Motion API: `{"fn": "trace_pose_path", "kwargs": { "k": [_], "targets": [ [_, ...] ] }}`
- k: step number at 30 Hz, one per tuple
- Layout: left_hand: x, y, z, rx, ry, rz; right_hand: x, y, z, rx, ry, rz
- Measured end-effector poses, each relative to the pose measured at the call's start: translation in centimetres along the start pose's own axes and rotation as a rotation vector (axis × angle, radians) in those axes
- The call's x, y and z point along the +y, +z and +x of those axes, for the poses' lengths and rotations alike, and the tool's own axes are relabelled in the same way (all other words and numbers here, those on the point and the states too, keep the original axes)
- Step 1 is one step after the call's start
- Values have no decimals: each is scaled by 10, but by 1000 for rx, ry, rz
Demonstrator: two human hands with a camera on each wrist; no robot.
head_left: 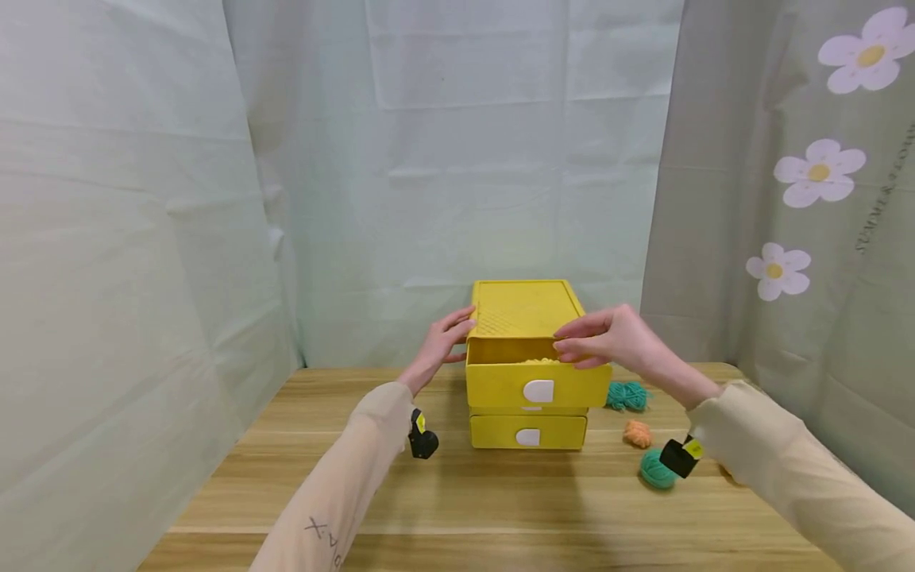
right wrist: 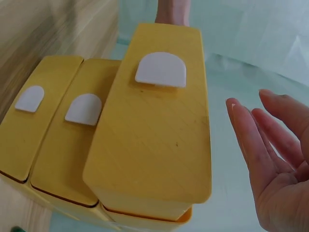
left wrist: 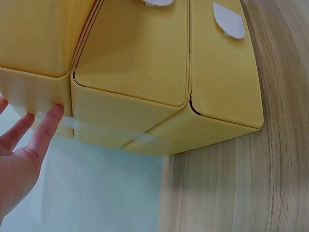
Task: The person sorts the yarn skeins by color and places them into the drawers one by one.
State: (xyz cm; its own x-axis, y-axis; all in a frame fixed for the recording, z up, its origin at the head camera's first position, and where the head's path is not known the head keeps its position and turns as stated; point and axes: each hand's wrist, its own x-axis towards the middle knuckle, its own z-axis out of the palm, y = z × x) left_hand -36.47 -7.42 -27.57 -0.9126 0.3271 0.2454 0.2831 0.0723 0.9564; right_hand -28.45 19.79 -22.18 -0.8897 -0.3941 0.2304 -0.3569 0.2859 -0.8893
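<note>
A yellow three-drawer cabinet with white tab handles has its top drawer pulled out. Some yellow yarn shows inside that drawer. My left hand rests against the cabinet's left side near the top, its fingers extended. In the left wrist view, those fingertips touch the side wall of the upper section. Over the right part of the pulled-out drawer hovers my right hand, fingers slightly bent. The right wrist view shows nothing between that thumb and fingers.
To the cabinet's right lie a teal yarn skein, a small orange yarn bundle and a teal yarn ball on the wooden table. Pale curtains hang behind and at both sides.
</note>
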Motion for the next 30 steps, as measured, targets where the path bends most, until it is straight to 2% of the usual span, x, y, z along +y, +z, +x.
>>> {"fn": "trace_pose_path", "kwargs": {
  "k": [6, 17, 25, 30],
  "targets": [
    [-1, -1, 0, 1, 5, 2, 3, 5, -5, -27, -1, -5],
    [0, -1, -1, -4, 1, -5, 19, 15, -14, -71, -52, -114],
    [1, -1, -1, -4, 0, 6, 26, 18, -17, -57, -47, -138],
    [-10, -3, 8, 2, 4, -2, 28, 20, -19, -19, -63, -211]
  ]
}}
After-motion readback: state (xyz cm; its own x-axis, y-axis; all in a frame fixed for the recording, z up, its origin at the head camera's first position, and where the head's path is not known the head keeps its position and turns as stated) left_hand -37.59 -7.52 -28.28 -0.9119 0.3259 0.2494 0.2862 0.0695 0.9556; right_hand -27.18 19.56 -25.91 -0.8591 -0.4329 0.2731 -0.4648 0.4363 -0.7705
